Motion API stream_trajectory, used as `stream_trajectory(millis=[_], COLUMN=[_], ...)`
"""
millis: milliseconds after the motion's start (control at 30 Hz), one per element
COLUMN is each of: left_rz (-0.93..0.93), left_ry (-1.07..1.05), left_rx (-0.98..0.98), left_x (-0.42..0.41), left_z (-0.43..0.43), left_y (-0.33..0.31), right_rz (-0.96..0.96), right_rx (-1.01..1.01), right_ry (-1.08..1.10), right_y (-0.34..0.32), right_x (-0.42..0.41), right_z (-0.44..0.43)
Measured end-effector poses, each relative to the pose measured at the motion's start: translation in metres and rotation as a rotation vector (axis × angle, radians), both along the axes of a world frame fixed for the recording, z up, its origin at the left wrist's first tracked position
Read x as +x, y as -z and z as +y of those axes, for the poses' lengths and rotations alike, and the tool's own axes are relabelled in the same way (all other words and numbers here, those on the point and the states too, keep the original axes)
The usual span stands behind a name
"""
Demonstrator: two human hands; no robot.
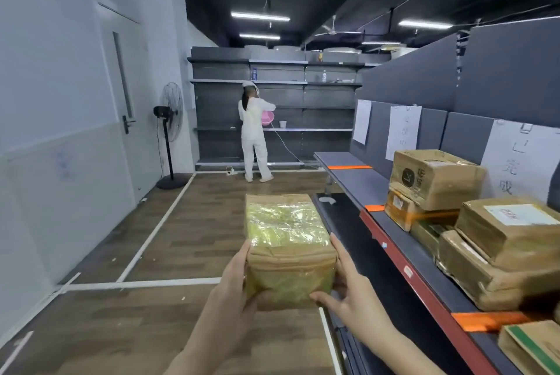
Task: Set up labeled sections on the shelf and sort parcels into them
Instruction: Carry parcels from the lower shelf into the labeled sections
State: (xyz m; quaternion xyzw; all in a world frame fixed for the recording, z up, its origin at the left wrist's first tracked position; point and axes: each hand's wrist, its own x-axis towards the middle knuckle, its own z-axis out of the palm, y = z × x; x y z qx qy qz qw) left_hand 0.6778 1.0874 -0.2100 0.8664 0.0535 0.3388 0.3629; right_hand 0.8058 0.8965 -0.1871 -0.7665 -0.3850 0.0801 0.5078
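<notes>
Through the head camera we see both hands gripping one parcel (pixel 288 250), a brown box with shiny clear tape across its top, held in the air over the wooden floor (pixel 188 223) just left of the shelf (pixel 418 253). The left hand (pixel 235 280) curls around the box's near left corner, and the right hand (pixel 348 289) clasps the near right side, with its thumb laid along the lower front edge. The parcel touches nothing but the hands. On the shelf to the right, several brown boxes (pixel 436 177) sit stacked against the grey back panel. Strips of orange tape (pixel 350 167) cross the shelf boards, and white paper sheets (pixel 404 132) with handwritten characters are clipped to the panel above. White tape lines (pixel 157 229) mark the floor. At the far end a person in white (pixel 254 135) stands facing dark shelving, holding a pink basin (pixel 268 121). A standing fan (pixel 169 120) is beside the left wall.
</notes>
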Motion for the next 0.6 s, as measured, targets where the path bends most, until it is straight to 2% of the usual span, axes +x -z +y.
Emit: stream_trajectory(millis=[333, 600], left_rz=[-0.025, -0.003], left_ry=[0.084, 0.173], left_rx=[0.073, 0.01], left_x=[0.153, 0.345], left_z=[0.097, 0.171], left_y=[0.013, -0.005], right_rz=[0.043, -0.073], right_rx=[0.022, 0.026], right_ry=[0.078, 0.177], right_y=[0.02, 0.0], right_x=[0.141, 0.315], right_z=[0.085, 0.15])
